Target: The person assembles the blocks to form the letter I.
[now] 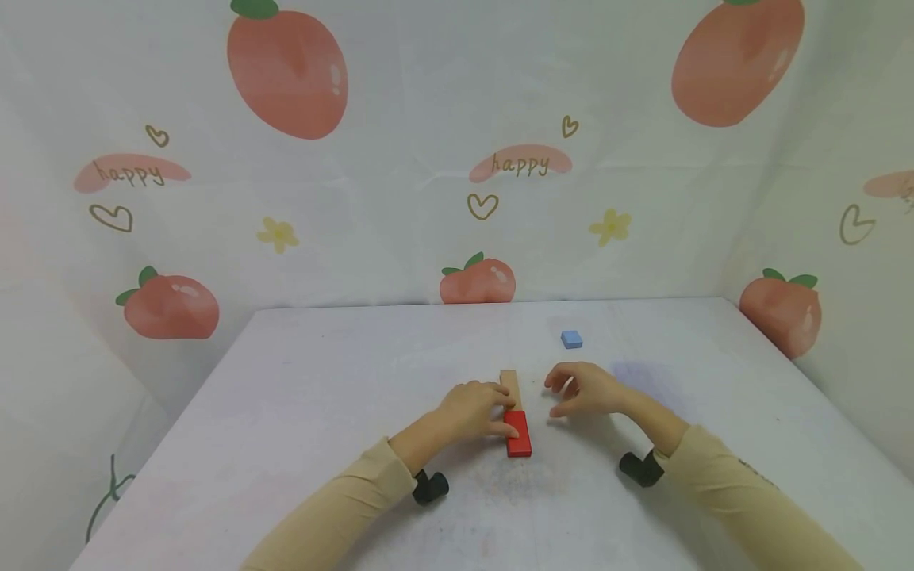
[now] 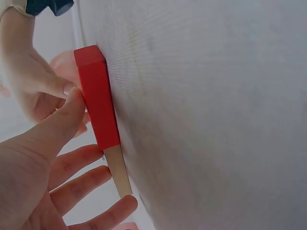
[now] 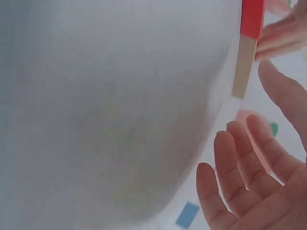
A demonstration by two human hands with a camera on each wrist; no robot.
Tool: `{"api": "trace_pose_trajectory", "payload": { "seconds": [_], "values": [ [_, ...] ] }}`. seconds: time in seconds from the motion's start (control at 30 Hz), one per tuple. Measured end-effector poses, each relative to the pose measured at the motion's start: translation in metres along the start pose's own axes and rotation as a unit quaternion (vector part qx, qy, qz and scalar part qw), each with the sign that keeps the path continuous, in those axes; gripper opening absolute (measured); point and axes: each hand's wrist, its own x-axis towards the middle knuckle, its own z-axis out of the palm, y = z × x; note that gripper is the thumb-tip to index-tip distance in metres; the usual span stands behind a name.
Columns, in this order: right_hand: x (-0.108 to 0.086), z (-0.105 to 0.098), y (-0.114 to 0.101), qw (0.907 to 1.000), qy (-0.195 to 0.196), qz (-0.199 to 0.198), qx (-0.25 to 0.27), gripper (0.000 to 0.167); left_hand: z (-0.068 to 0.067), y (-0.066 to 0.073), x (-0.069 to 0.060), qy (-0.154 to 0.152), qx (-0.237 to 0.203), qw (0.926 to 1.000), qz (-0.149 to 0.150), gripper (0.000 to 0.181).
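Note:
A red block (image 1: 518, 434) and a natural wood block (image 1: 509, 386) lie end to end on the table, touching, in one line running away from the viewer. The left hand (image 1: 473, 410) is at their left side; its thumb touches the red block (image 2: 97, 96), and its other fingers, spread and relaxed, lie along the wood block (image 2: 118, 167). To the right of the blocks, apart from them, the right hand (image 1: 587, 388) hovers with loosely bent fingers and holds nothing. In the right wrist view that hand (image 3: 259, 187) has a gap between thumb and fingers.
A small blue block (image 1: 571, 339) lies farther back on the white table (image 1: 343, 373), beyond the right hand. A patterned cloth (image 1: 400, 159) hangs behind the table and at its sides. Black devices (image 1: 431, 487) are strapped at both wrists.

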Motion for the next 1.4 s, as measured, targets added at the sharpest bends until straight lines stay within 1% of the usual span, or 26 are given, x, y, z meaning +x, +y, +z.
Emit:
{"api": "trace_pose_trajectory", "payload": {
  "seconds": [0.07,0.27,0.4,0.57,0.73,0.93,1.07,1.23,1.4],
  "values": [
    [0.001,-0.003,0.003,0.9999,0.007,0.005,0.007,0.036,0.0,0.0,0.0,-0.002,-0.005,1.0,-0.002,0.048],
    [0.002,-0.014,0.013,0.9986,0.029,0.035,0.028,0.037,-0.001,0.001,0.0,-0.008,-0.018,0.9998,-0.009,0.048],
    [0.003,-0.021,0.022,0.9973,0.049,0.038,0.039,0.037,-0.001,0.002,0.0,-0.01,-0.021,0.9997,-0.012,0.048],
    [0.005,-0.029,0.033,0.9953,0.079,0.044,0.034,0.035,-0.003,0.003,-0.001,-0.014,-0.022,0.9995,-0.015,0.048],
    [0.007,-0.036,0.039,0.9907,0.109,0.066,0.049,0.035,-0.004,0.004,-0.001,-0.016,-0.02,0.9995,-0.017,0.048],
    [0.013,-0.041,0.041,0.9842,0.141,0.092,0.056,0.037,-0.004,0.005,-0.001,-0.022,-0.022,0.9991,-0.027,0.049],
    [0.017,-0.043,0.043,0.9796,0.144,0.123,0.067,0.041,-0.003,0.005,-0.001,-0.024,-0.023,0.9991,-0.028,0.049],
    [0.023,-0.044,0.047,0.9753,0.133,0.151,0.091,0.047,-0.004,0.005,-0.001,-0.021,-0.025,0.9992,-0.024,0.049],
    [0.028,-0.044,0.049,0.9707,0.121,0.177,0.108,0.05,-0.004,0.005,-0.001,-0.021,-0.029,0.999,-0.026,0.049]
  ]
}}
